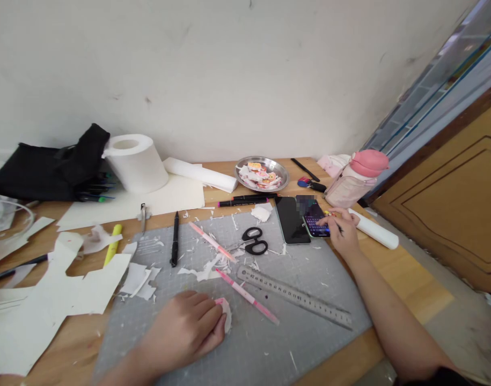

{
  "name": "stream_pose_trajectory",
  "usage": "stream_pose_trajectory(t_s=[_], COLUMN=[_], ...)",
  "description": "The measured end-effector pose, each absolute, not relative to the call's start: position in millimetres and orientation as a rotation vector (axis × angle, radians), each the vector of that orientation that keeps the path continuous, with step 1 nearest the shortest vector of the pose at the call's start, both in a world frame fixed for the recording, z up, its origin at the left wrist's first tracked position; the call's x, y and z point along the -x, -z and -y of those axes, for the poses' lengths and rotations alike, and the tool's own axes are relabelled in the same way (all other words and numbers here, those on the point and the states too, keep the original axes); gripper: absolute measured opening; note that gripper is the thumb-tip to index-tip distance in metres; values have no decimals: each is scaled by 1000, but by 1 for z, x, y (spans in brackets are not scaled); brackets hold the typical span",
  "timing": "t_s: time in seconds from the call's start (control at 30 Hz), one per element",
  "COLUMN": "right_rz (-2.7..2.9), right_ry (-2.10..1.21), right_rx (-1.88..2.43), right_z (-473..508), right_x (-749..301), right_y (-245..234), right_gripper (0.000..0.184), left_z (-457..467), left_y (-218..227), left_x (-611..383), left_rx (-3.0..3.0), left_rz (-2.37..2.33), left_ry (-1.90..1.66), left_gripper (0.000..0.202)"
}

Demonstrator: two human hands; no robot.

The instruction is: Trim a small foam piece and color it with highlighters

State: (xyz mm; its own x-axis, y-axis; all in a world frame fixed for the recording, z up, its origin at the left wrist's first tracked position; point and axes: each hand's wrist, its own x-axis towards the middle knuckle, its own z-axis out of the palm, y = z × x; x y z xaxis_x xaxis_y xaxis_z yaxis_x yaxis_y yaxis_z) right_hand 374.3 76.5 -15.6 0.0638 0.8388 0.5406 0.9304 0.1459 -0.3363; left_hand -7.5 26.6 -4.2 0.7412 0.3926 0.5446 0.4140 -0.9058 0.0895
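My left hand rests closed on the grey cutting mat, fingers curled round a small pink-and-white paper piece. Most of that piece is hidden. At the right, my right hand is over a lit phone with a keyboard on its screen, a fingertip at the keys. A slim dark pen-like thing pokes out between its curled fingers. A second phone, dark-screened, lies alongside. Between the hands are a clear ruler, pink markers, black-handled scissors and paper scraps.
A metal dish of paper cutouts stands at the back, near a pink-lidded bottle. Paper rolls, a toilet roll and a black pencil case line the wall. Cut white card covers the left side.
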Motion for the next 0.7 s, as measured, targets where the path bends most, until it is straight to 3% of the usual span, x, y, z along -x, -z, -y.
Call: stream_pose_trajectory(t_s=[0.7], right_rz=[1778], right_ry=[77], right_rx=[1751], right_z=[-85], right_x=[-371], right_y=[22], right_gripper=[43], left_z=[-26], left_y=[6], left_x=[8], left_rx=[2894], left_rz=[687], left_ry=[898], left_gripper=[35])
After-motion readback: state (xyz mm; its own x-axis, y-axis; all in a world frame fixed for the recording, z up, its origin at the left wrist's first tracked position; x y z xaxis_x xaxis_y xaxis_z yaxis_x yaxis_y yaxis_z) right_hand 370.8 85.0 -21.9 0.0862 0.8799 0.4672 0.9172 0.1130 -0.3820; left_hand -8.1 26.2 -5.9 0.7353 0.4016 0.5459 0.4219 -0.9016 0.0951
